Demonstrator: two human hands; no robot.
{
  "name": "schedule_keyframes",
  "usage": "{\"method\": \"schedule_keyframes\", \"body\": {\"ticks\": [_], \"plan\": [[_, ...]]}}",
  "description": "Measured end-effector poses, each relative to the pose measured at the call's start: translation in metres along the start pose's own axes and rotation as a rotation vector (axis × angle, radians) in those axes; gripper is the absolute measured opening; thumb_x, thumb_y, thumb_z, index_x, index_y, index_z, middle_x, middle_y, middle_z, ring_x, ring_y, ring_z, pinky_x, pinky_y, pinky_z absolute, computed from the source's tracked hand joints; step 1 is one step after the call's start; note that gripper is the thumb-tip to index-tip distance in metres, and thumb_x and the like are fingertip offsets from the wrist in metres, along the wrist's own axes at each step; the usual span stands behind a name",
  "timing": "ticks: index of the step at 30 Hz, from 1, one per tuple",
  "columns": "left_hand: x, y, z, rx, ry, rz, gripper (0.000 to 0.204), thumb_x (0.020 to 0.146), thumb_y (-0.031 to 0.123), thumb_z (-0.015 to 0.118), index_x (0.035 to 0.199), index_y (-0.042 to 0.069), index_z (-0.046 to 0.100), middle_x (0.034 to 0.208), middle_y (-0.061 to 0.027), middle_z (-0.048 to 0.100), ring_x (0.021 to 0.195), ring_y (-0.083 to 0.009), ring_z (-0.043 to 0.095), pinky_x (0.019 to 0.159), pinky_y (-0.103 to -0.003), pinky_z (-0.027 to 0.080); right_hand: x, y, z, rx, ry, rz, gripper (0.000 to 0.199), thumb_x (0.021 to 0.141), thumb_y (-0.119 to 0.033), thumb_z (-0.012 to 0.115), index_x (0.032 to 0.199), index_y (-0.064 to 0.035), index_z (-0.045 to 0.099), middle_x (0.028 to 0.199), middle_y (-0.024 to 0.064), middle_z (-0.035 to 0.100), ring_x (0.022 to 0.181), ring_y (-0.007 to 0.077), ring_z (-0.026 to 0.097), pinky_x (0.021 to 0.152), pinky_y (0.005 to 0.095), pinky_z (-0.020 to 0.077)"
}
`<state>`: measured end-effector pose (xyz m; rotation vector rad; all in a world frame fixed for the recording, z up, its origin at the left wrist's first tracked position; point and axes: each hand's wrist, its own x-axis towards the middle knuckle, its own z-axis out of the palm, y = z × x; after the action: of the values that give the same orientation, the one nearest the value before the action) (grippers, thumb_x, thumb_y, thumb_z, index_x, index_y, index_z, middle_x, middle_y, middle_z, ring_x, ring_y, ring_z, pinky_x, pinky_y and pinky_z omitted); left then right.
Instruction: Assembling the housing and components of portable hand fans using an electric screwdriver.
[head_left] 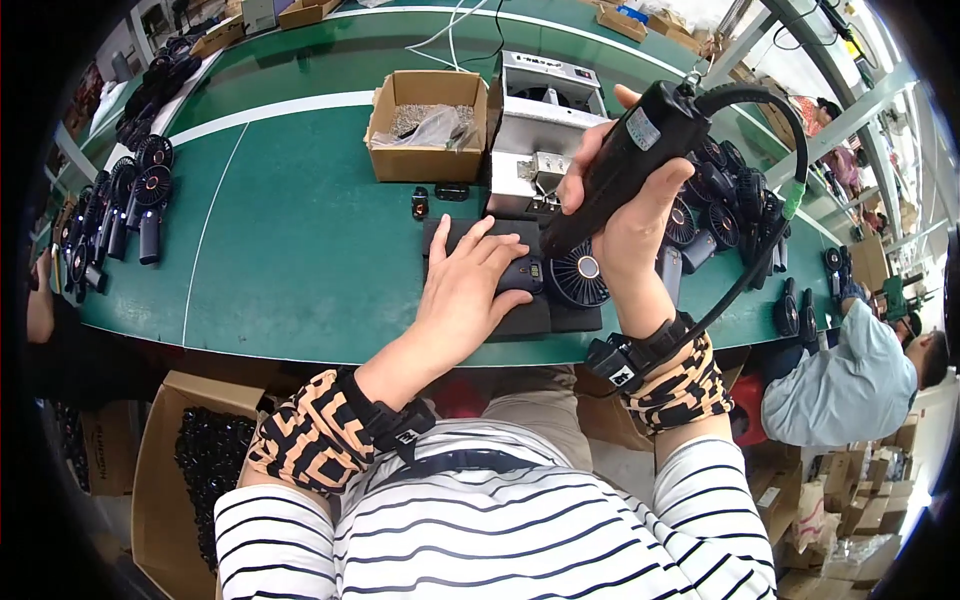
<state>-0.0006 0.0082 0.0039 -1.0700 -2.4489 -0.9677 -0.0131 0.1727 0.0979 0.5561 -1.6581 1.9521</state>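
A small black handheld fan (570, 275) lies on a dark mat (530, 318) at the near edge of the green table (300, 230). My left hand (470, 285) presses flat on the fan's handle, holding it down. My right hand (625, 205) grips a black electric screwdriver (625, 160), tilted, with its tip down at the fan's round grille. A black cable (775, 220) loops from the screwdriver's top down past my right wrist.
A metal machine (545, 125) stands just behind the mat, next to an open cardboard box (428, 125) of small parts. Several black fans are heaped at the right (735, 205) and lined at the left (125, 200). A seated person (850, 370) is at the right.
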Motion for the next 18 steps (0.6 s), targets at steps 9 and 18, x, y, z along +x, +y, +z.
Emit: {"method": "schedule_keyframes", "body": {"ticks": [9, 18], "plan": [[-0.001, 0.001, 0.001, -0.028, -0.005, -0.018, 0.047, 0.072, 0.022, 0.077, 0.114, 0.008, 0.060, 0.121, -0.0060, 0.059, 0.127, -0.0317, 0.045, 0.113, -0.056, 0.017, -0.027, 0.004, -0.001, 0.124, -0.094, 0.001, 0.097, 0.071, -0.086, 0.044, 0.128, -0.0075, 0.039, 0.075, 0.0082, 0.050, 0.047, 0.0154, 0.050, 0.043, 0.0280, 0.0426], [-0.002, 0.003, -0.001, -0.014, 0.011, 0.000, 0.047, 0.074, 0.024, 0.076, 0.116, 0.009, 0.061, 0.122, -0.0059, 0.059, 0.128, -0.0312, 0.045, 0.112, -0.059, 0.016, 0.030, -0.017, -0.001, -0.096, -0.037, -0.156, 0.094, 0.083, -0.078, 0.037, 0.139, -0.0035, 0.030, 0.093, 0.0103, 0.055, 0.054, 0.0145, 0.052, 0.050, 0.0261, 0.0443]]}}
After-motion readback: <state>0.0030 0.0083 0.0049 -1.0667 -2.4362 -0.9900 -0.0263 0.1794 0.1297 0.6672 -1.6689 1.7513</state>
